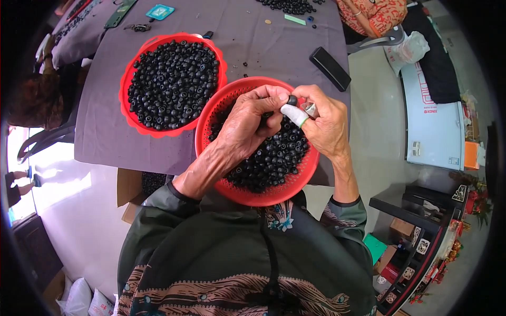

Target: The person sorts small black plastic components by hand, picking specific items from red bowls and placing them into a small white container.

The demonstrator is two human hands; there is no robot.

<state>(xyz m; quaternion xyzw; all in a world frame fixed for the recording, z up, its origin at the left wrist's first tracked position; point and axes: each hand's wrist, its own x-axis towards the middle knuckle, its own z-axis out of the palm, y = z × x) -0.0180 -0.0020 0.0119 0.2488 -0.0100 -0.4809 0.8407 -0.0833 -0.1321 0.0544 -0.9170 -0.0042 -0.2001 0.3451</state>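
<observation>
A small black round part (292, 100), seemingly a plastic cap or bead, is pinched between my two hands above a red perforated basket (308, 171). My left hand (252, 117) is closed, thumb and forefinger meeting at the part's left side. My right hand (328, 120) grips it from the right with a bent forefinger and a thumb in a white finger cover (294, 114) with a green edge. Below my hands the basket holds many similar black parts (274, 158). My left hand's curled fingers partly hide what lies in its palm.
A red scalloped basket (124, 100) full of black parts stands left on the grey-covered table (100, 131). A black oblong case (330, 68) lies at right, a blue dish (159, 12) far left. More black parts (292, 5) lie at the far edge. Other people sit left and far right.
</observation>
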